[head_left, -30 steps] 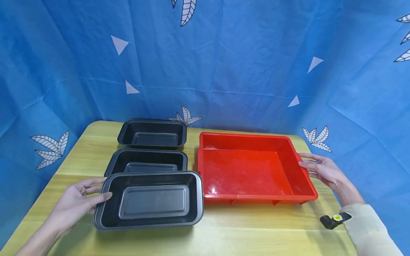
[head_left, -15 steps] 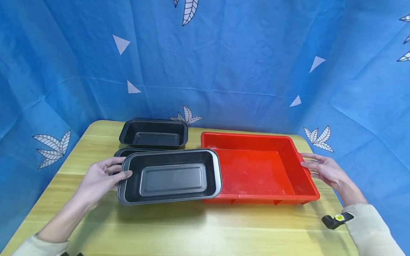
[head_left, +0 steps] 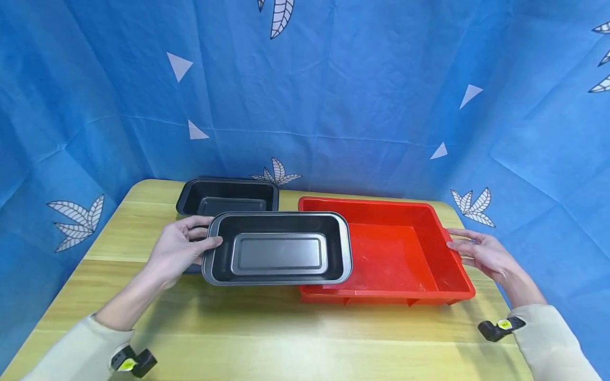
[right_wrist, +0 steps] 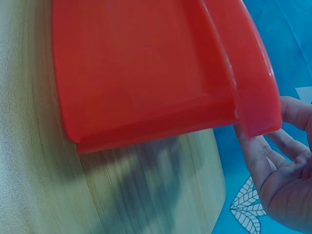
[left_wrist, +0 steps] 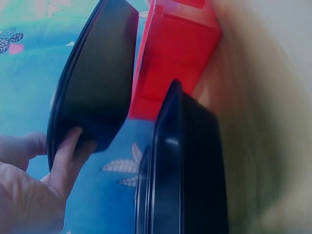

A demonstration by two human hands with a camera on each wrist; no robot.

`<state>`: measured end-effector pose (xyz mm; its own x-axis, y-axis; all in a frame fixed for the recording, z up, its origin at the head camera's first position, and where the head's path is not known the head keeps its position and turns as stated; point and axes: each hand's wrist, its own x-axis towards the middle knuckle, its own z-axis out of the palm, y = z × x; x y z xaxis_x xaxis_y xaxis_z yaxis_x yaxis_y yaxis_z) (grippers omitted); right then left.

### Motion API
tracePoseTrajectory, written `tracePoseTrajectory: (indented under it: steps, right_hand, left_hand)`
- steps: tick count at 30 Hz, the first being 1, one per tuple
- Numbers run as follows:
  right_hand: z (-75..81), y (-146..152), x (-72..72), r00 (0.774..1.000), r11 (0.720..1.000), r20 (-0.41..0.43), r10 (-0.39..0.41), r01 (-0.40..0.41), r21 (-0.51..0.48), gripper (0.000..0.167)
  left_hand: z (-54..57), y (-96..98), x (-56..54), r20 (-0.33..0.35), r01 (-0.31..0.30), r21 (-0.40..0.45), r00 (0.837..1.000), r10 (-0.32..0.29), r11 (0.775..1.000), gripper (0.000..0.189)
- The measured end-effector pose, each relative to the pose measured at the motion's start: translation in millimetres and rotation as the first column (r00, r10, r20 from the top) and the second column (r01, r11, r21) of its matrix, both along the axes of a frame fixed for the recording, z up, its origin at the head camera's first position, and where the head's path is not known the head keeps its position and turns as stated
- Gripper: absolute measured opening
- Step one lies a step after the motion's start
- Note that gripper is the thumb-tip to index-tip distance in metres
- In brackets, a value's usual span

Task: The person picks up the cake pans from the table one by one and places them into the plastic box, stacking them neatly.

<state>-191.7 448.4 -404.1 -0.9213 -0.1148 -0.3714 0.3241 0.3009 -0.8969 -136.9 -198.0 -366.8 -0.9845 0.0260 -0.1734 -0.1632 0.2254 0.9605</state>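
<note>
My left hand [head_left: 178, 248] grips a dark loaf pan [head_left: 281, 251] by its left end, thumb over the rim and fingers beneath. The pan is raised above the table, its right part overlapping the left side of a red plastic tray [head_left: 388, 254] in the head view. In the left wrist view, the underside of the held pan [left_wrist: 100, 78] shows, apart from a second loaf pan [left_wrist: 202, 165] standing lower. The second pan is mostly hidden in the head view. My right hand [head_left: 486, 256] holds the tray's right edge, with fingers [right_wrist: 253, 153] under the rim.
A third loaf pan [head_left: 233, 205] stands at the back left of the wooden table [head_left: 305, 338]. A blue patterned cloth [head_left: 324, 95] hangs close behind and around the table. The red tray stands near the table's back right.
My left hand has lifted the loaf pan and moved it rightward and farther back, until it overlaps the red tray in view. My right hand and the tray have stayed in place.
</note>
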Motion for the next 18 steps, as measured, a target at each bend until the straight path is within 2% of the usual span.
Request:
tracePoseTrajectory:
  steps: [9,18]
  right_hand:
    - [0.0,-1,-0.2,1.000,0.999,0.004,-0.002,0.002,0.034,0.028]
    - [0.9,0,0.1,1.000,1.000,0.004,-0.007,0.007,0.019,0.028]
  left_hand:
    - [-1.3,26.2,-17.5,-0.027,-0.001,0.020,1.000,0.001,1.000,0.055]
    - [-3.6,55.8,-30.8,-0.052,0.000,0.069,0.999,0.003,0.998,0.049]
